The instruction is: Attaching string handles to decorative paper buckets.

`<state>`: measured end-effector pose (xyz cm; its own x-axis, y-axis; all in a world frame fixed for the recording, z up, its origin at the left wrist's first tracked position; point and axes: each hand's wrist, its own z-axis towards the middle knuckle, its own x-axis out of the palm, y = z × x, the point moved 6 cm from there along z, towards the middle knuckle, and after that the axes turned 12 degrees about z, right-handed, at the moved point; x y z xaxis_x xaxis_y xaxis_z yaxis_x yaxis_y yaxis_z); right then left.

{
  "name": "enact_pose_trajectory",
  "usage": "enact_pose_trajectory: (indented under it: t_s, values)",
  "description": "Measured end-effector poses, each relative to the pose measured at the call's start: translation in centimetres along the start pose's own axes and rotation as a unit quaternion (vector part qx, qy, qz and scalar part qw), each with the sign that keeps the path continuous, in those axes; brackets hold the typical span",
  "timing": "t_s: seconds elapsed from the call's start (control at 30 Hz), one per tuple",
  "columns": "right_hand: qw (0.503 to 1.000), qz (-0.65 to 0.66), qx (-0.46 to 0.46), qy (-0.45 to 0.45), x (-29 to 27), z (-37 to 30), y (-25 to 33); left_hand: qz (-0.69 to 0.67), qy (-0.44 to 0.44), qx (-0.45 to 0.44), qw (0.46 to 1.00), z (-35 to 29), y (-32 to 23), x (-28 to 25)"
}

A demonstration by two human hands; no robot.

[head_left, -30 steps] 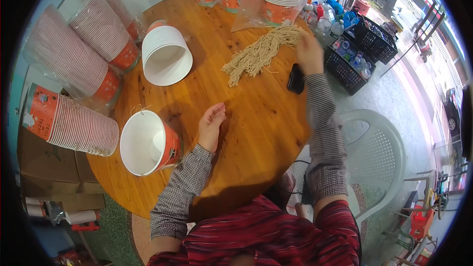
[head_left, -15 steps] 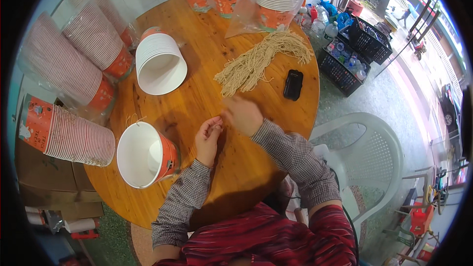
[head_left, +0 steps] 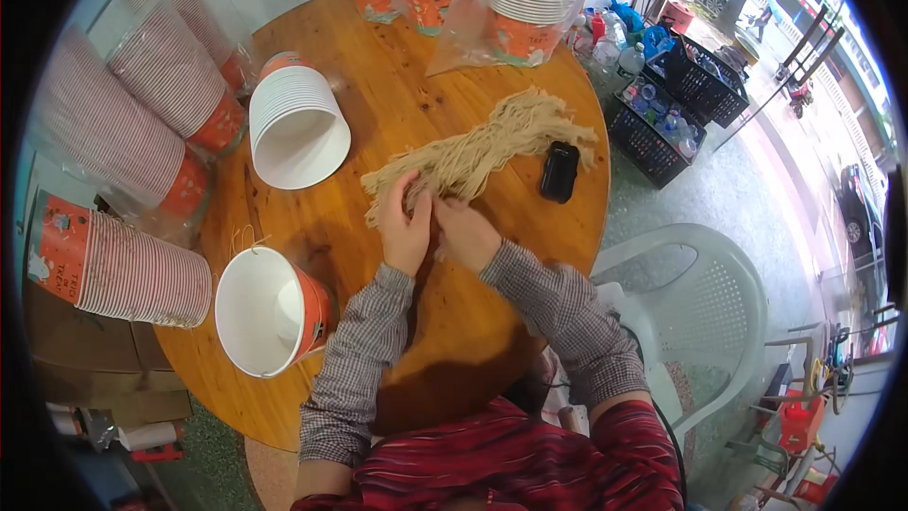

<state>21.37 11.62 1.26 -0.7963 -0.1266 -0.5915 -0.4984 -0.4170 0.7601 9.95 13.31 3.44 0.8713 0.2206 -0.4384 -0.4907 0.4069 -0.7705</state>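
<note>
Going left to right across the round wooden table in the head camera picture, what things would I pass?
Sideways stack of striped paper cups → orange bucket lying on its side → left hand → right hand → black phone → white plastic chair.

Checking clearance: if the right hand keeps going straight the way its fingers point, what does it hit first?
The right hand points up-left across the round wooden table; it would meet the bundle of tan strings at once, since its fingers already seem to touch that bundle's near end.
</note>
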Motion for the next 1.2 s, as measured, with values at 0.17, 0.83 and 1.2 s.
enact_pose_trajectory:
  t_s: [0.17, 0.83, 1.2]
  values:
    - [0.995, 0.096, -0.003, 0.017, -3.9, -1.6, -0.7, 0.153, -0.034, 0.109, 0.982, 2.5, -3.0, 1.3]
    - [0.924, -0.330, 0.155, -0.116, -11.4, 5.1, -6.5, 0.372, 0.052, 0.181, 0.909, -2.6, -1.7, -0.6]
    - [0.947, -0.279, 0.097, 0.127, -14.4, 4.8, -7.6, 0.377, 0.162, 0.097, 0.907, -1.3, -1.0, -1.7]
